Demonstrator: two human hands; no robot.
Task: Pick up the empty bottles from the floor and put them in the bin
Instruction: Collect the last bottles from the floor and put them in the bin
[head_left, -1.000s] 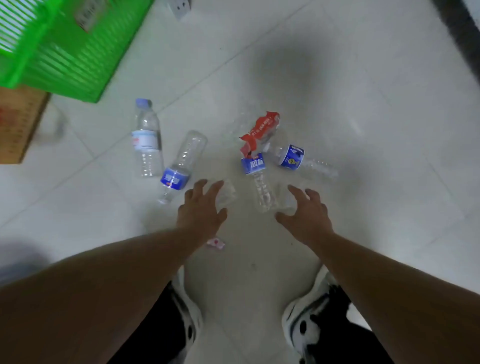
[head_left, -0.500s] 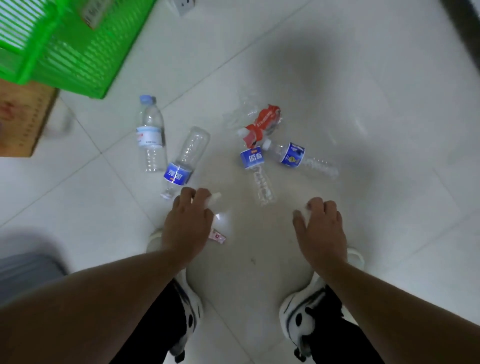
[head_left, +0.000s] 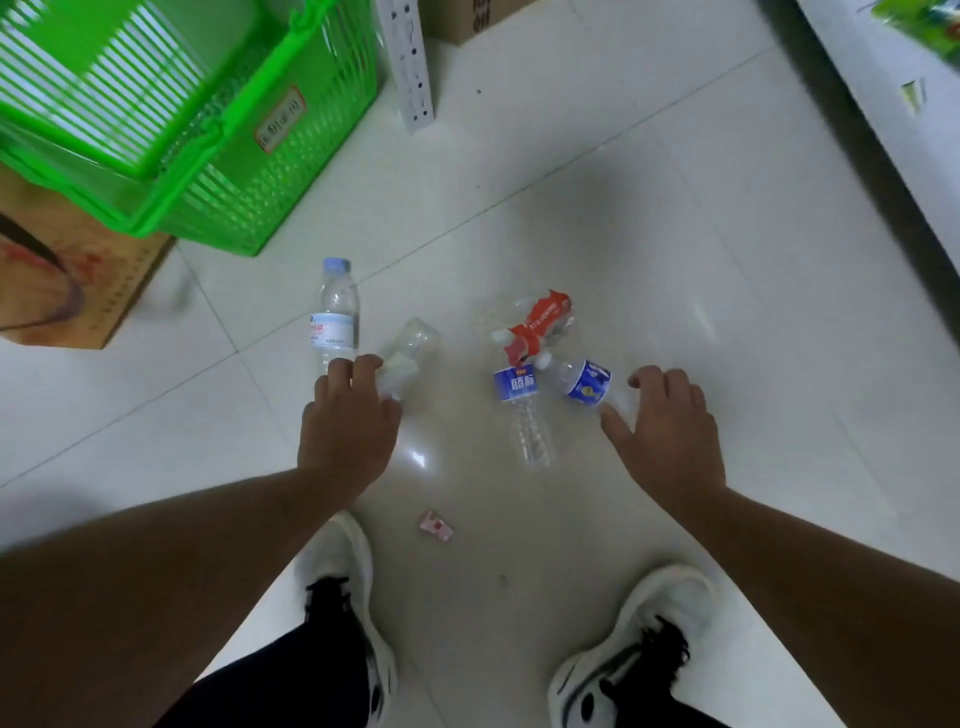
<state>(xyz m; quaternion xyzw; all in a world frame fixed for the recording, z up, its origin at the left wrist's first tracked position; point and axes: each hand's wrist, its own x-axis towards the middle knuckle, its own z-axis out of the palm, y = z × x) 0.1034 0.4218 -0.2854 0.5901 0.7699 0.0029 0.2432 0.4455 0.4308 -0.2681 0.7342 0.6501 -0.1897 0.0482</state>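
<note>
Where hands (head_left: 349, 431) reach: five bottles (head_left: 335, 317).

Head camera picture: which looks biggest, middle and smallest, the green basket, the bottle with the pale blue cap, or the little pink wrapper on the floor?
1. Green basket, by far the biggest, though cut off by the picture's edge.
2. Bottle with the pale blue cap.
3. Pink wrapper, smallest.
</note>
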